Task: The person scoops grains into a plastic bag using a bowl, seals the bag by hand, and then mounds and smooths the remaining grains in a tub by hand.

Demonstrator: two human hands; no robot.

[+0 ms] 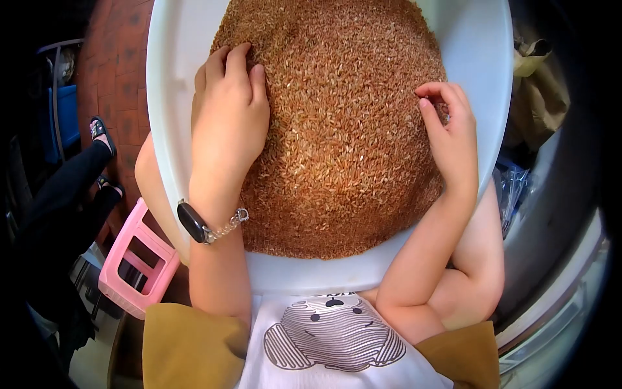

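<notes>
A wide, pale plastic basin point(165, 117) rests across my lap, holding a large heap of reddish-brown unhusked-looking rice grains point(343, 142). On the left edge of the heap lies my left hand point(230, 107), palm down, fingers apart, fingertips touching the grains. A watch with a black face and chain band point(194, 223) is on that wrist. At the heap's right edge, my right hand point(450, 126) has thumb and forefinger pinched close together just over the grains. Whatever is between those fingertips is too small to tell.
A pink plastic stool point(123, 259) stands to the left on red tile floor point(120, 65). Beyond it is another person's leg in dark trousers point(58, 181) and sandals. On the right are a brown paper bag point(541, 97) and clear plastic wrapping point(512, 188).
</notes>
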